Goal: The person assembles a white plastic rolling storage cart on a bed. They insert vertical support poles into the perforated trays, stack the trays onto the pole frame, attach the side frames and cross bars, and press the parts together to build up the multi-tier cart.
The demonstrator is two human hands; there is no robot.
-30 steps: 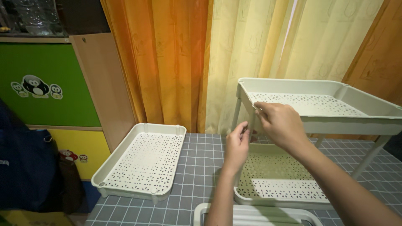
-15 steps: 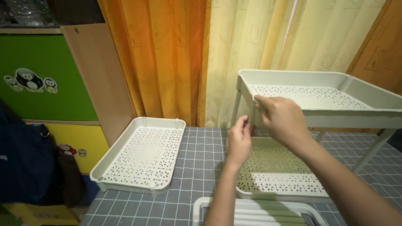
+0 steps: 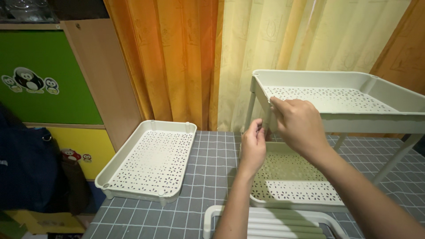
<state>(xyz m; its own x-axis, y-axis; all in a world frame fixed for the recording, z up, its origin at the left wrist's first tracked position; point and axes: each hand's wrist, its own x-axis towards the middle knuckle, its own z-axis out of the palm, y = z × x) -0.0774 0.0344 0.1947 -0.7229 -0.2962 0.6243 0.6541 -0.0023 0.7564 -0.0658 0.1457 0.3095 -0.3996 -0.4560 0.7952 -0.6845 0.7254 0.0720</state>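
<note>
— Right hand (image 3: 299, 126) up at the near left corner of the raised tray (image 3: 336, 95), fingers (image 3: 280, 105) curled over its smooth rim, pinched on the edge just above the corner post (image 3: 267, 121). Cream plastic, matte, with a perforated floral floor and solid rounded walls.

— And the left hand (image 3: 253, 145)?

— Just below and beside the right, fingers nearly closed around that slim pale post under the corner. Hard to tell how firmly gripped; fingertips partly hidden behind the post.

— Rest of the rack?

— Raised tray standing on thin cream legs, one leg (image 3: 394, 159) slanting down at the right. Lower tray (image 3: 290, 188) directly beneath, same lattice of small flower-shaped holes, resting on the grey grid-patterned floor mat (image 3: 208, 155). Left forearm crossing over its near left corner.

— Anything loose nearby?

— Third tray (image 3: 150, 161) lying flat on the mat well to the left, apart from both hands: rectangular, rounded corners, little socket cups at the corners, same punched pattern. Close to the bottom edge, a ribbed white plastic piece (image 3: 274, 223) with a curved frame, only partly in view.

— Backdrop?

— Orange curtain (image 3: 168, 62) in soft vertical folds beside a paler yellow curtain (image 3: 292, 40), glossy green and yellow cabinet (image 3: 48, 79) with cartoon penguin stickers at left, dark blue bag (image 3: 26, 168) slumped against it.
</note>
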